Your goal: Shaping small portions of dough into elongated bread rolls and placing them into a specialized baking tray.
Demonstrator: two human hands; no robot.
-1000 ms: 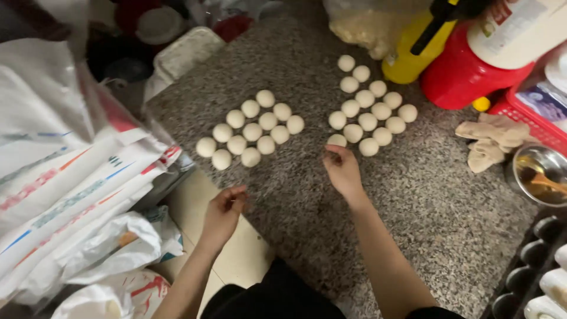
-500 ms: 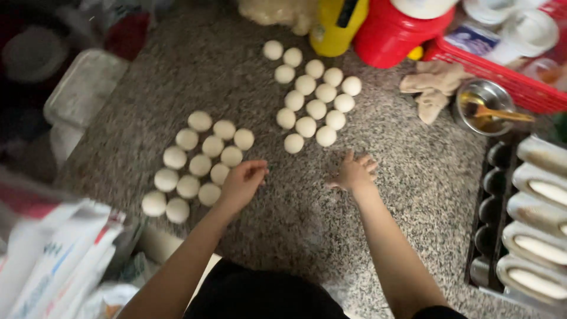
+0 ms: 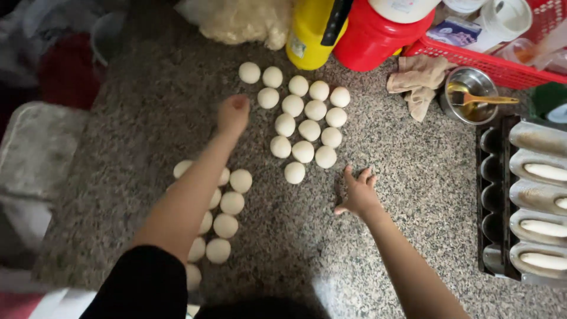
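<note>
Near cluster [image 3: 227, 207]: a group of white dough balls lies on the speckled stone desk [image 3: 147, 136] at lower left. The left forearm crosses above it and hides part of it.

Left hand [image 3: 233, 113]: extended forward, fingers curled into a loose fist. Whether it holds anything cannot be told. It sits over bare desk, just left of the far cluster, nearest one ball [image 3: 268, 98] and apart from it.

Far cluster [image 3: 304, 121]: dough balls set in slanting rows, most touching their neighbours, running from upper left to a single ball [image 3: 294, 172] at the low end.

Right hand [image 3: 357, 194]: open, fingers spread, empty, palm down on or just over the desk; contact cannot be told. It lies right of and below the low-end ball, near it, not touching.

Rear edge: a pale dough mass [image 3: 236, 20], a yellow bottle [image 3: 313, 32] and a red jug [image 3: 378, 35] stand side by side.

Right side: a crumpled cloth [image 3: 420, 82] lies beside a steel bowl [image 3: 471, 101] holding a brush [image 3: 481, 99]. A red basket [image 3: 502, 68] sits behind them. A dark ridged tray [image 3: 493, 195] carries long dough pieces [image 3: 546, 171] in its channels.
</note>
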